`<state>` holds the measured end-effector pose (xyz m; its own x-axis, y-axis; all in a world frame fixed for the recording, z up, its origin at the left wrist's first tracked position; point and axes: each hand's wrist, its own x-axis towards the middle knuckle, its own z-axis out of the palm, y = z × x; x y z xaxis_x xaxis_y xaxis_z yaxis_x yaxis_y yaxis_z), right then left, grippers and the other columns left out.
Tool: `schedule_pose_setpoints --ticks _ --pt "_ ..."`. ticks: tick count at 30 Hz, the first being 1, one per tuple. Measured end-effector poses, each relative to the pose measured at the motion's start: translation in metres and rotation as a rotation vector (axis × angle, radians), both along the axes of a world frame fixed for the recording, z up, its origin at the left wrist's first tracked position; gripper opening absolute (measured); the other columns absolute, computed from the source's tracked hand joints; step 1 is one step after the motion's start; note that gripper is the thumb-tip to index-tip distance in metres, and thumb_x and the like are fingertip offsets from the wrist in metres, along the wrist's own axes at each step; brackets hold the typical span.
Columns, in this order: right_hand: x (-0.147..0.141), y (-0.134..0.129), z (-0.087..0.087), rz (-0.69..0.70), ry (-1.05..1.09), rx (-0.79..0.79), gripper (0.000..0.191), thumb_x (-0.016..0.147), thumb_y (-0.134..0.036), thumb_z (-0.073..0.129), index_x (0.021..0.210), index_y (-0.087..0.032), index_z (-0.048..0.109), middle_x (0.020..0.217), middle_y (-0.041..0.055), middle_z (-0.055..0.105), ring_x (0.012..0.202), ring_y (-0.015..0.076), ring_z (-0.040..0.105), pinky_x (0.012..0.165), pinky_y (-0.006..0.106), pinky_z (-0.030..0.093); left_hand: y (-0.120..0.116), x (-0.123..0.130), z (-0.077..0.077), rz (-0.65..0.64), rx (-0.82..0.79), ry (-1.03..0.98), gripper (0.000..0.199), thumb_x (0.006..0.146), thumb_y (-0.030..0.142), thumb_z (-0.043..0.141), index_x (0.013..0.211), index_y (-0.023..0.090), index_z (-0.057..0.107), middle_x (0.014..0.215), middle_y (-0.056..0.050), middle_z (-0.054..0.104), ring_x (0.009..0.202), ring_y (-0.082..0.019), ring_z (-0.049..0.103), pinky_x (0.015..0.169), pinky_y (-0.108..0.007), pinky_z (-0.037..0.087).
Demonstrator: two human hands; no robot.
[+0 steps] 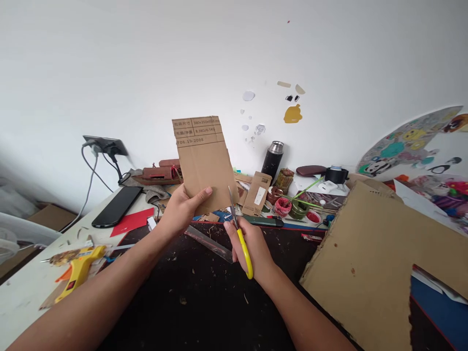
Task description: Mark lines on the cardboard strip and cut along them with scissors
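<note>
A flat piece of brown cardboard (204,163) with printed lines and numbers stands upright in front of me. My left hand (186,207) grips its lower left corner, thumb across the front face. My right hand (252,246) is closed around a pair of scissors with yellow handles (244,256). Their blades point up at the cardboard's lower right edge; I cannot tell whether they touch it. Below the hands, a clear ruler (208,243) lies on the dark work mat (204,302), which is dotted with small scraps.
A yellow glue gun (80,270) and a black phone (117,207) lie on the left. A large cardboard sheet (360,253) covers the right. Behind are paint jars (283,205), a black thermos (273,158), a green cutter (263,221) and a small brown box (258,192).
</note>
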<state>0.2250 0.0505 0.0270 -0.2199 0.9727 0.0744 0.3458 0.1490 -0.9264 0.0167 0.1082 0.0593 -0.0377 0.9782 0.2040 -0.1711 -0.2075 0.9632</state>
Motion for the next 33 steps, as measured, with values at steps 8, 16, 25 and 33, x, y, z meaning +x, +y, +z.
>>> schedule_pose_setpoints --ticks 8,16,25,33 --pt "-0.0005 0.0006 0.002 -0.014 -0.027 -0.033 0.039 0.109 -0.059 0.059 0.09 -0.025 0.058 0.05 -0.0083 0.053 0.038 0.0158 0.061 0.048 0.023 0.044 0.0025 0.0018 -0.0021 -0.001 -0.026 -0.026 0.079 0.084 0.05 0.095 0.149 0.017 0.064 0.136 -0.017 0.079 0.125 -0.041 0.075 0.103 -0.054 0.066" --pt "-0.0011 0.0004 0.0027 -0.042 -0.087 0.009 0.034 0.112 -0.051 0.051 0.088 -0.027 0.056 0.05 -0.0069 0.051 0.041 0.0178 0.061 0.05 0.026 0.041 0.0032 0.0028 -0.0018 0.001 -0.042 -0.05 0.075 0.082 0.048 0.096 0.144 0.016 0.067 0.135 -0.017 0.08 0.124 -0.04 0.076 0.103 -0.052 0.066" --pt "-0.0012 -0.0004 0.0054 -0.05 -0.107 0.019 0.032 0.111 -0.049 0.052 0.087 -0.028 0.056 0.049 -0.0061 0.053 0.04 0.019 0.061 0.048 0.026 0.042 0.0025 0.0024 0.0007 -0.009 -0.028 -0.05 0.076 0.081 0.049 0.097 0.144 0.017 0.067 0.133 -0.017 0.081 0.123 -0.04 0.077 0.099 -0.051 0.068" --pt "0.0008 -0.0006 0.004 0.0 -0.04 0.004 0.035 0.107 -0.057 0.061 0.091 -0.026 0.058 0.058 -0.0049 0.064 0.044 0.0179 0.068 0.05 0.024 0.048 0.0005 -0.0008 0.0019 -0.023 -0.032 -0.017 0.072 0.084 0.048 0.095 0.143 0.018 0.067 0.134 -0.016 0.081 0.119 -0.039 0.078 0.096 -0.049 0.069"
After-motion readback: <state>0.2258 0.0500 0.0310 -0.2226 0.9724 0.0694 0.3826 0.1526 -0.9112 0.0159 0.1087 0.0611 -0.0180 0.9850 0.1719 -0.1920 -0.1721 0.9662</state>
